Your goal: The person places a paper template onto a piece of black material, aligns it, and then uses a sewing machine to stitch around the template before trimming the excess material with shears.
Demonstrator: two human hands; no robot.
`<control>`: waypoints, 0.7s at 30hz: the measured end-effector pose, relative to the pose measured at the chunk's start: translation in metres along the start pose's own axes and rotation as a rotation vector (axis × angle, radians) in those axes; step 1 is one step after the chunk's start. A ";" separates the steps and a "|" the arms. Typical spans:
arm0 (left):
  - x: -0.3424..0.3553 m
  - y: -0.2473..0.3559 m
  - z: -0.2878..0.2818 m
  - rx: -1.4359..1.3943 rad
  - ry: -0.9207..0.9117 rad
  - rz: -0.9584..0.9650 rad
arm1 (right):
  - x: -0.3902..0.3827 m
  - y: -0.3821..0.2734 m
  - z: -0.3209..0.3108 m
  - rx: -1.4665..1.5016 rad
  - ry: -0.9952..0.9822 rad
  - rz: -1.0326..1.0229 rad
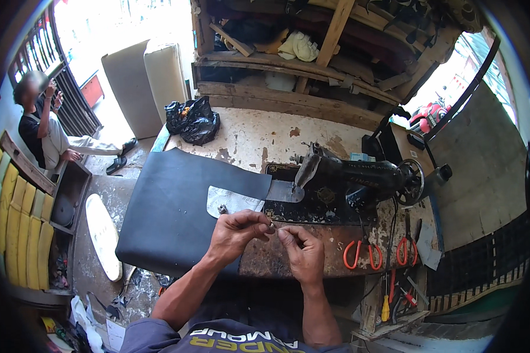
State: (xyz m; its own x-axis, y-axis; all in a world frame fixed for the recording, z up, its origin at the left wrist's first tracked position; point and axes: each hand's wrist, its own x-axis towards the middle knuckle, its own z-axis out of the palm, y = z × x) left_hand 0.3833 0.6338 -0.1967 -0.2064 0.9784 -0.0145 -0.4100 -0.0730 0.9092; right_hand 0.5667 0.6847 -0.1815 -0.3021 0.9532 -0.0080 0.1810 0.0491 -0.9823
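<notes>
My left hand [241,232] and my right hand [297,250] meet in front of the sewing machine, fingertips pinched around a small metallic piece [272,226] too small to make out. Behind them stands the black sewing machine [365,175] with its handwheel and metal plate. A large dark grey sheet [165,212] covers the left of the worktable, with a pale cut-out piece [235,199] on it and a small dark metal item [222,209] just above my left hand.
Red-handled scissors [362,254] and tools [394,294] are at the right. A black bag [192,120] lies at the back of the worktable [265,126], below wooden shelving [300,88]. A person [41,123] sits at far left beside yellow padded pieces [15,229].
</notes>
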 end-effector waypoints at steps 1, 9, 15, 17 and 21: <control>-0.002 0.003 0.000 0.017 -0.011 -0.023 | 0.007 -0.001 -0.001 0.003 -0.058 -0.136; 0.000 0.027 0.007 0.286 -0.069 -0.257 | 0.004 -0.023 -0.028 -0.370 -0.149 -0.543; 0.003 0.037 0.024 0.319 -0.229 -0.408 | -0.005 -0.015 -0.043 -0.249 -0.136 -0.451; 0.009 0.041 0.032 0.317 -0.172 -0.355 | -0.007 -0.013 -0.050 -0.346 -0.170 -0.567; 0.020 0.049 0.039 0.341 -0.321 -0.422 | -0.010 -0.012 -0.064 -0.319 -0.181 -0.636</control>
State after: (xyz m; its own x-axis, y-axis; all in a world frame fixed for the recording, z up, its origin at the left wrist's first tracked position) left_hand 0.3936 0.6571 -0.1368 0.2097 0.9226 -0.3237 -0.0804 0.3462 0.9347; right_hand 0.6271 0.6934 -0.1579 -0.5845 0.6485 0.4877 0.1741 0.6873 -0.7052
